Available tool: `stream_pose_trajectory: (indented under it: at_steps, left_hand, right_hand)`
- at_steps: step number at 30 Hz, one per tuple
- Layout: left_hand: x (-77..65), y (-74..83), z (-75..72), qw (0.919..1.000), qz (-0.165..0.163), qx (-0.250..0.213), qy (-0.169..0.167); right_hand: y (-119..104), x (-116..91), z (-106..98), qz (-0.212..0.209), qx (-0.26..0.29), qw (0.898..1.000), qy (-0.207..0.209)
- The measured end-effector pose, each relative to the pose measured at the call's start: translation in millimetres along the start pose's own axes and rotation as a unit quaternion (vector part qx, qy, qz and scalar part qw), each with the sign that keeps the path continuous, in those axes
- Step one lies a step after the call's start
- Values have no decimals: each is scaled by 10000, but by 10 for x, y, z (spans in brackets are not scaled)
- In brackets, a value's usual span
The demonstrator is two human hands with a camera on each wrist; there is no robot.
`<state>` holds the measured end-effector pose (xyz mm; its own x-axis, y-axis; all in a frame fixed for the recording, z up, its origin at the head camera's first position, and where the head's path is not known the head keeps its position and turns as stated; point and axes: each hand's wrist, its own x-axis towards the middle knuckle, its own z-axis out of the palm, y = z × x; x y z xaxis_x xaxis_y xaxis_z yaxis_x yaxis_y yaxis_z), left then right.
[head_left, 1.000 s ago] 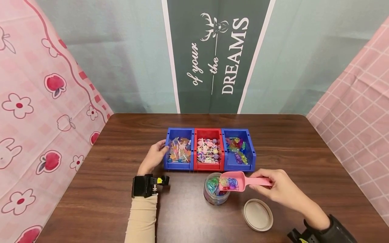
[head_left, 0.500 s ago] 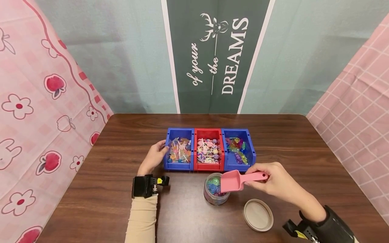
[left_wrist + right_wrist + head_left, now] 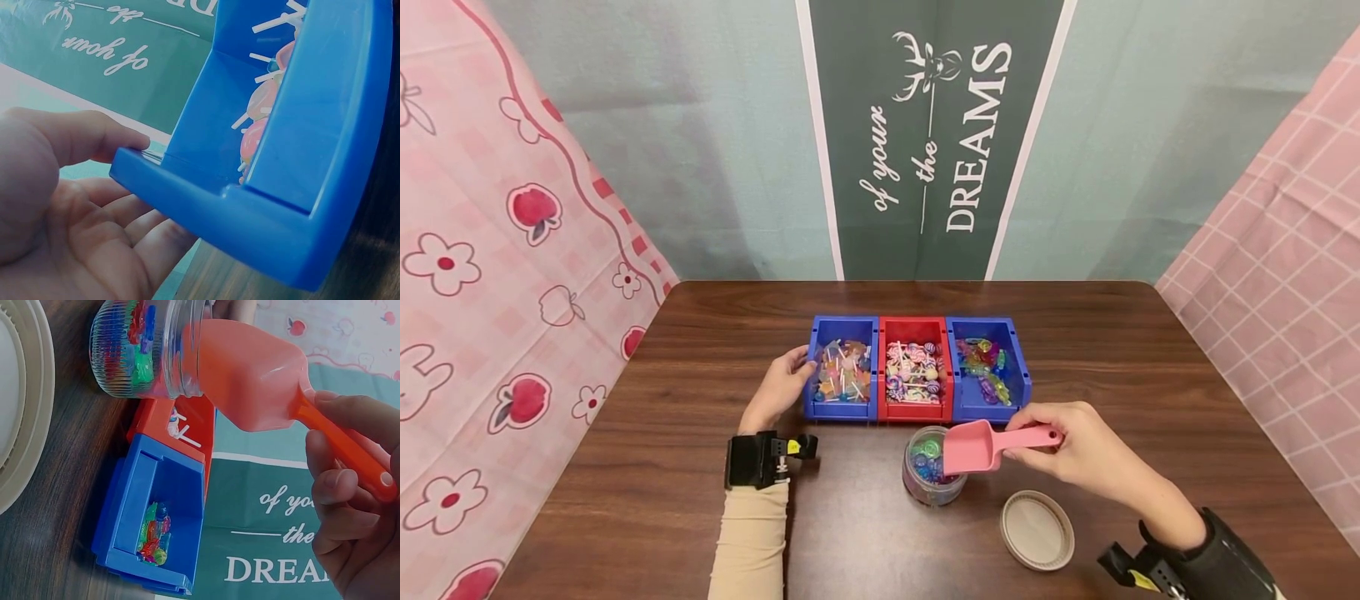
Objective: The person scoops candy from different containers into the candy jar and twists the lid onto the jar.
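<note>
On the left, we are seeing the left hand (image 3: 777, 390) pinching the wall of the left blue bin (image 3: 842, 411). Further right, the glass jar (image 3: 929, 493) is standing before the red bin (image 3: 916, 412), and the pink scoop (image 3: 970, 450) is leaning over its mouth, handle clamped in the fingers of the right hand (image 3: 1075, 442). We are judging that the scoop is being emptied; the next move is perhaps calling for a light shake. Around the wooden table (image 3: 640, 483), an apple-print curtain (image 3: 497, 292), a teal backdrop (image 3: 700, 167) and a pink-grid curtain (image 3: 1285, 208) are hanging.
</note>
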<state>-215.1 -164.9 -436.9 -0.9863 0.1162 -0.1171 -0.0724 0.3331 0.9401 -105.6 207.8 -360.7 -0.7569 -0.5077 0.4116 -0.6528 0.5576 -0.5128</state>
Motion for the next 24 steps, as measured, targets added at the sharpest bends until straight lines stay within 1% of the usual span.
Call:
stream_pose_trajectory:
  at_steps: [5, 11, 13, 21, 24]
  left_hand:
    - [-5, 6, -3, 10000, -13, 42, -12]
    - [-12, 21, 2, 10000, 47, 3, -1]
    - [-12, 25, 3, 10000, 66, -9, 11]
    - [-7, 32, -2, 10000, 18, -18, 25]
    - [-4, 21, -1, 10000, 60, -43, 24]
  right_hand:
    - [7, -18, -9, -45, -95, 9998, -177]
    - [10, -45, -40, -19, -440, 9960, -777]
    - [11, -57, -44, 24, -497, 9945, -916]
    - [17, -99, -42, 53, -735, 9915, -1071]
    - [17, -110, -41, 69, -760, 9905, -1145]
